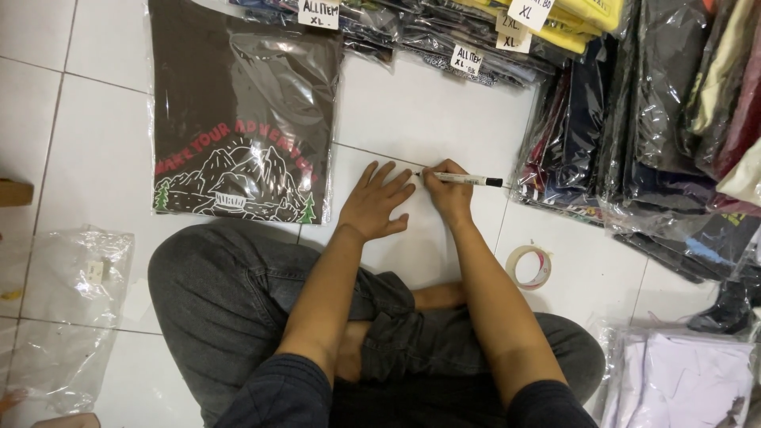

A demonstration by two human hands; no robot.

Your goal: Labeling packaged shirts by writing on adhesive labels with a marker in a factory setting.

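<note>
Glossy white tile floor (444,119), person seated cross-legged in grey jeans. Right hand (448,190) grip pinched tight round a slim white marker (464,179) with black cap, tip down on the floor just beside the left fingertips. Left hand (376,202) flat, fingers spread, palm pressing the tile. Brown printed shirt in crinkly clear bag (242,111) lies near, tape roll (529,266) right of the arm

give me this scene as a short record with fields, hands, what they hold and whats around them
setting: white tiled floor, person seated cross-legged
left hand: flat on the floor, fingers spread, holding nothing
right hand: grips a marker, tip at the floor beside the left hand
ahead left: bagged dark printed shirt
right: stacks of bagged garments
near right knee: tape roll
left: empty plastic bags
</note>
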